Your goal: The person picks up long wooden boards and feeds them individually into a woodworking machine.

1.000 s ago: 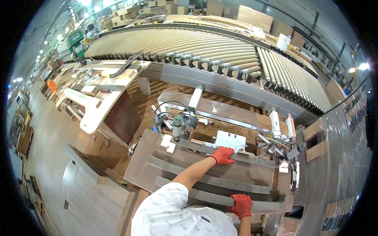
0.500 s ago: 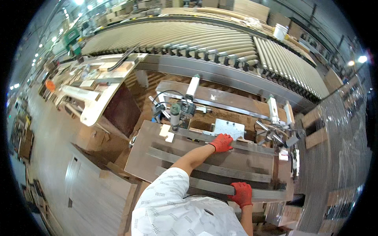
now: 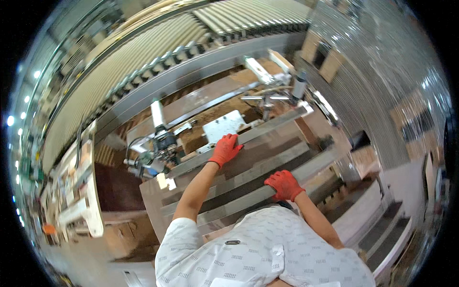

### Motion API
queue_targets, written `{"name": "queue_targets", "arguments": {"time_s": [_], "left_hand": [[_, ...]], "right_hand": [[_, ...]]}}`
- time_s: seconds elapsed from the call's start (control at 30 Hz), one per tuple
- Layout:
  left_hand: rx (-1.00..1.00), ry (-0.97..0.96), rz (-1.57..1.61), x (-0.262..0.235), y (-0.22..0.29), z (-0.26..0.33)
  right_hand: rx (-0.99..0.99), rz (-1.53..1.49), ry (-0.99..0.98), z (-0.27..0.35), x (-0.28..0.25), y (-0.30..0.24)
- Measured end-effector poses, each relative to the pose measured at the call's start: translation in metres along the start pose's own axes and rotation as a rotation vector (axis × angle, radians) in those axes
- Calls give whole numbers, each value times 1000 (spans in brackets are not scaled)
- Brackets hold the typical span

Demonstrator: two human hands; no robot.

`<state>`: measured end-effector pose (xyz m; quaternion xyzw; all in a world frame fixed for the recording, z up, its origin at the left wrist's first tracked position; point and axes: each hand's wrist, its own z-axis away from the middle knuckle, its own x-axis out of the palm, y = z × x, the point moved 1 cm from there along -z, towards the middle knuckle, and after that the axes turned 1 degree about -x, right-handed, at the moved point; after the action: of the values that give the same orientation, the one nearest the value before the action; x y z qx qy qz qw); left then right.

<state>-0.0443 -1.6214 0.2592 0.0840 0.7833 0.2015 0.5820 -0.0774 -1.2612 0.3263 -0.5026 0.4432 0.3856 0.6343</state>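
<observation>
My left hand (image 3: pixel 226 149), in a red glove, lies over the far grey strip (image 3: pixel 277 123) with its fingers curled onto it, just in front of a pale metal plate (image 3: pixel 224 126). Another red glove covers my right hand (image 3: pixel 285 185), whose fingers wrap over the near grey strip (image 3: pixel 313 168) close to my body. Between these two lies a middle grey strip (image 3: pixel 287 156). All three long, flat strips run roughly side by side across a brown board tabletop (image 3: pixel 154 203). The undersides of both hands are hidden.
Clamp-like tool heads with cylinders stand at the table's far left (image 3: pixel 165 141) and far right (image 3: pixel 299 86). Behind runs a roller conveyor (image 3: pixel 158 52). A cluttered wooden bench (image 3: pixel 91 191) is at left; a film-wrapped stack (image 3: pixel 354 81) rises at right.
My view has turned to the right, so the table appears tilted and shifted. Both hands stay on the same far and near strips, and more of the floor at right shows.
</observation>
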Motion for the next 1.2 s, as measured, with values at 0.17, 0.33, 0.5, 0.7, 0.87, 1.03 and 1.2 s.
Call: {"name": "queue_targets", "arguments": {"time_s": [0.17,0.33,0.5,0.7,0.87,1.03,1.2], "left_hand": [[25,-56,187,-29,67,16],[-12,-101,115,-68,100,86],[-106,-205,47,-72,92,154],[-119,-235,42,-51,83,173],[-19,-154,-171,-74,118,159],[-41,-264,190,-118,190,136],[-87,-120,143,-83,126,109]], "right_hand": [[15,-10,-16,4,-7,2],[17,-83,107,13,-14,3],[53,-8,165,28,-13,8],[15,-28,229,34,-3,16],[8,-117,198,33,-31,10],[-3,-118,267,5,-73,11],[119,62,518,-31,-59,27]]}}
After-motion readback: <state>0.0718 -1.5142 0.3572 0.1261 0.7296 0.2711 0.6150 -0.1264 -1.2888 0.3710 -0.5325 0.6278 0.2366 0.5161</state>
